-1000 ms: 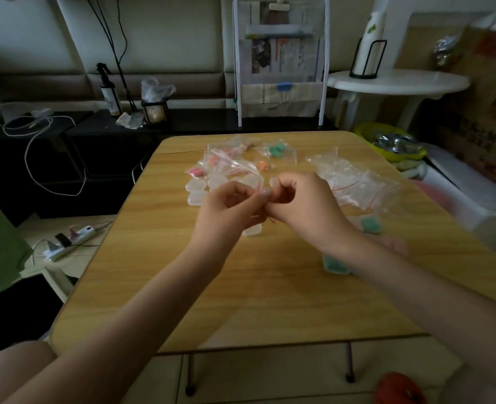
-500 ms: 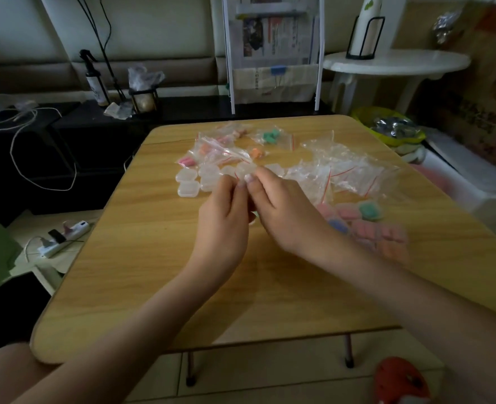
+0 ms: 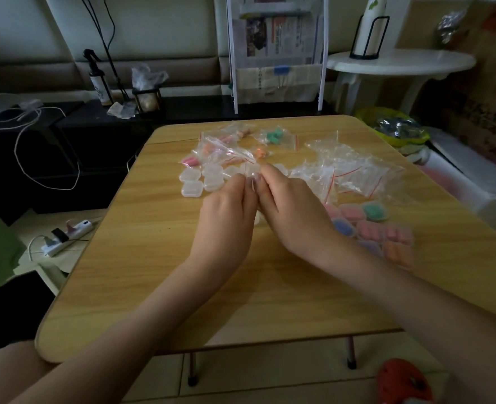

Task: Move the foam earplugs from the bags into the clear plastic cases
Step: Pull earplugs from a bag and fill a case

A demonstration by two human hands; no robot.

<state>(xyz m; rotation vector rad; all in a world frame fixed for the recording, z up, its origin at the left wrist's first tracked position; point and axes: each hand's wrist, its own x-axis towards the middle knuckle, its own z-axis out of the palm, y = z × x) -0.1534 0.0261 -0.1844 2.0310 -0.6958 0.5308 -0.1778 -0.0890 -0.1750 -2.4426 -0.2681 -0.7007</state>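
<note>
Fingers of both hands pinch clear case.

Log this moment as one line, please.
step: handling clear case | left hand: pinching case | right hand: pinching case | filled cases: right | empty cases: left | table

Empty clear cases cluster at the table's 11 o'clock. Bags of pink, orange and green earplugs lie toward 12. Empty bags pile at 1; filled cases at 3.
</note>
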